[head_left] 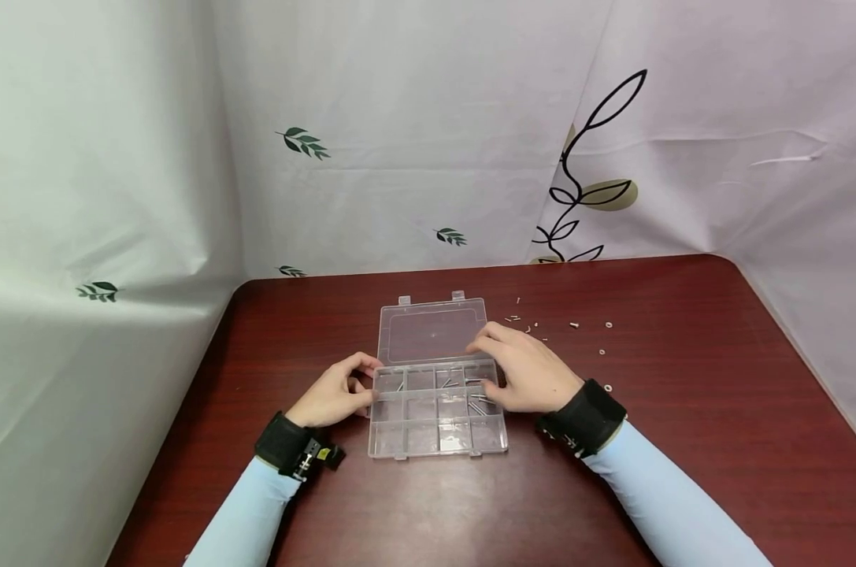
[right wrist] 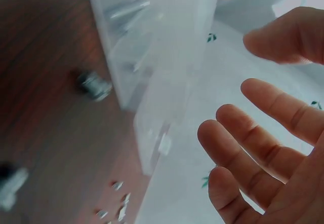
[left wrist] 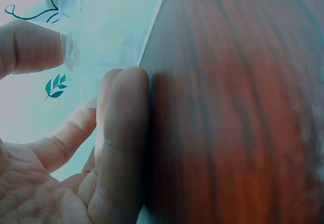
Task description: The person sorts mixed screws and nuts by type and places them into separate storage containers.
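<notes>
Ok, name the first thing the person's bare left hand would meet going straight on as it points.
The clear, rectangular plastic compartment box: its left edge lies directly ahead of the left hand. They seem to be touching, though exact contact is hard to judge.

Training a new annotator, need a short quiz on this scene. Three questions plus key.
1. Short answer: Is the lid of the clear box open or closed?
2. Multiple choice: In the head view, which hand touches the box's left edge?
A) right
B) left
C) neither
3. Fill in the blank: In the head view, Loose hardware lies on the table to the ____ of the lid.

Key:
1. Open.
2. B, the left hand.
3. Right.
</notes>
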The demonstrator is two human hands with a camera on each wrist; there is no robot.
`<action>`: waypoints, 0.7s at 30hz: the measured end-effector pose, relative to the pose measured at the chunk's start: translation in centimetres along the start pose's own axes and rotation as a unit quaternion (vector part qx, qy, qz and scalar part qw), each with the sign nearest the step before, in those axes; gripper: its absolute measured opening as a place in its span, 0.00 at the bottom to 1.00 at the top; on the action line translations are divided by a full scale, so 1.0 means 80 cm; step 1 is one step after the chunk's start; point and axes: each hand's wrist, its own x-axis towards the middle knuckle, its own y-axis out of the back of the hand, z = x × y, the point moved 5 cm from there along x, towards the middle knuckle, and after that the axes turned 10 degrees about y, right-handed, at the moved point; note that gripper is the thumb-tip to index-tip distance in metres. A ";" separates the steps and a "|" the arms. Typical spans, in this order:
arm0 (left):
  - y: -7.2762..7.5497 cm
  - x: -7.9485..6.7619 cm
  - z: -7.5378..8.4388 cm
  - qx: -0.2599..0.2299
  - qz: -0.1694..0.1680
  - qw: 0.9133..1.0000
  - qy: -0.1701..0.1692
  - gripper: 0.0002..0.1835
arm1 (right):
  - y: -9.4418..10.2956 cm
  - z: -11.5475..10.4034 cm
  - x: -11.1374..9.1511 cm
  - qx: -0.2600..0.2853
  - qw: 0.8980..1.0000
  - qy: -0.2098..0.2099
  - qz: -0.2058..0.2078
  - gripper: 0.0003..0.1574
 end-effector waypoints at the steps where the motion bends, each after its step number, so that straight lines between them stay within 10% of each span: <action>1: 0.000 0.000 0.000 -0.001 0.001 1.000 0.000 0.23 | 0.001 0.002 -0.004 -0.003 1.000 -0.004 -0.001 0.27; 21: 0.001 0.001 -0.001 -0.007 0.000 1.000 -0.002 0.23 | 0.001 0.020 -0.059 -0.022 0.998 -0.049 -0.023 0.21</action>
